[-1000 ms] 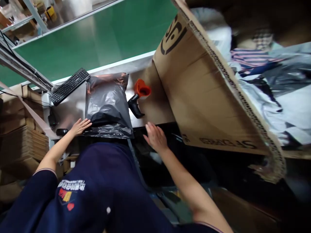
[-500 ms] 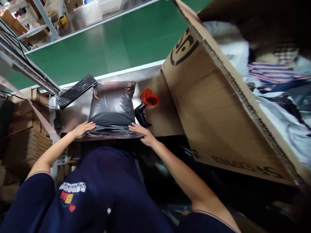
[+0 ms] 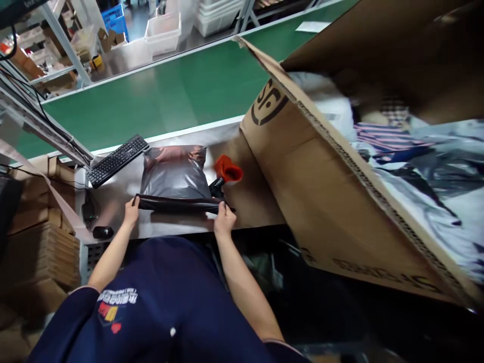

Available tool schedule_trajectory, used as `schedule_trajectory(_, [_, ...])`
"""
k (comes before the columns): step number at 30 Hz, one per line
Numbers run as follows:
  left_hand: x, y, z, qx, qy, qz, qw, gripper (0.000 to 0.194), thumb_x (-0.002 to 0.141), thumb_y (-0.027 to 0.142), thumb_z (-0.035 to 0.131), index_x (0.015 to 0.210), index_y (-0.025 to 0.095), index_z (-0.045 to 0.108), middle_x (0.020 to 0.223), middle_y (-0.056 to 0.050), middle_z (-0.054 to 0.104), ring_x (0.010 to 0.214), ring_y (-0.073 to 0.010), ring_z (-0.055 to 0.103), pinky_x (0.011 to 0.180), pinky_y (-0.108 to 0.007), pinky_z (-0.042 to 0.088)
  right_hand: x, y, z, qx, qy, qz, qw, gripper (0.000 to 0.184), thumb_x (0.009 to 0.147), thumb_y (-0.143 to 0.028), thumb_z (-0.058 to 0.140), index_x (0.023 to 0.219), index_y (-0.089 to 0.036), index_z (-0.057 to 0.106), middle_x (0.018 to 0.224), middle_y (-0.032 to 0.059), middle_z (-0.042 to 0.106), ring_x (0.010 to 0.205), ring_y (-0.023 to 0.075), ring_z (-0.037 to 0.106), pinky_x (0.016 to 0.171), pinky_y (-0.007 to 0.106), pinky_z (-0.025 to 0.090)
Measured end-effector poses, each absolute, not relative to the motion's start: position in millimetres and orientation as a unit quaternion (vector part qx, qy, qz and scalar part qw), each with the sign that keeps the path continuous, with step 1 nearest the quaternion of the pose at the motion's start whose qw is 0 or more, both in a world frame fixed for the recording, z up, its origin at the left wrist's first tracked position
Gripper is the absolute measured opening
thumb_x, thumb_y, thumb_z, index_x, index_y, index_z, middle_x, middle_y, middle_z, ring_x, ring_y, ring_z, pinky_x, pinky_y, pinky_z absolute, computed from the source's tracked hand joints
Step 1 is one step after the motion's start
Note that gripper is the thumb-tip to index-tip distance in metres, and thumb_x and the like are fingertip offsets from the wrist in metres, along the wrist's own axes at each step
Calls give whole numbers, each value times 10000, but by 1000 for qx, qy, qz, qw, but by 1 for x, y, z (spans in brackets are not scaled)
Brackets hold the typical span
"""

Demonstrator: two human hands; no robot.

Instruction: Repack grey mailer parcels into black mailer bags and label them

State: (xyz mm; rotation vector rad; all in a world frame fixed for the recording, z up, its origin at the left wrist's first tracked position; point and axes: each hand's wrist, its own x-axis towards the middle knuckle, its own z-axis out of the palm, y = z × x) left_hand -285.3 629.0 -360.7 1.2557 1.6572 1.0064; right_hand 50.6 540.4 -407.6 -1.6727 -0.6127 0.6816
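A dark grey plastic mailing bag [image 3: 174,174], plump with hidden contents, lies on the metal bench in front of me. Its near edge is lifted and folded into a dark strip stretched between my hands. My left hand [image 3: 131,212] pinches the left corner of that strip, and my right hand [image 3: 225,219] grips the right corner. Just beyond my right hand, an orange and black handheld scanner [image 3: 229,171] rests beside the bag, its handle partly hidden.
A black keyboard [image 3: 118,160] lies left of the bag, with a black mouse [image 3: 103,232] nearer me. A large cardboard box [image 3: 298,186] holding clothes and plastic bags stands at right. Behind the bench runs a green conveyor belt [image 3: 159,106]. Stacked cardboard [image 3: 49,257] is at left.
Both hands have gone from lying flat on the bag's near edge to gripping its corners. That edge is now raised and folded over, and the mouse has come into sight.
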Motion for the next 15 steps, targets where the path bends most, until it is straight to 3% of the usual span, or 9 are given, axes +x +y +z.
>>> schedule_trajectory(5, [-264, 636, -371, 452, 708, 436, 323, 554, 1001, 632, 540, 641, 212, 523, 629, -8, 556, 688, -155, 557, 666, -265, 478, 41, 564, -402, -754, -198, 205, 591, 834, 930, -811, 394, 1053, -110, 827, 1075, 186, 825, 1041, 333, 760, 961, 428, 592])
schedule_trajectory(11, [-267, 654, -387, 417, 769, 341, 344, 531, 966, 496, 649, 527, 236, 506, 529, -15, 522, 614, -161, 571, 596, -267, 461, 44, 586, -419, -849, -303, 252, 352, 811, 1002, -660, 296, 1037, -48, 827, 1057, 302, 793, 1001, 377, 755, 957, 444, 556])
schedule_trajectory(15, [-272, 653, -407, 373, 771, 334, 394, 518, 857, 640, 721, 588, 226, 563, 559, -8, 582, 666, -205, 656, 641, -313, 553, 41, 583, -420, -852, -299, 279, 325, 785, 986, -647, 327, 1062, -50, 831, 1039, 308, 791, 1035, 425, 760, 916, 473, 576])
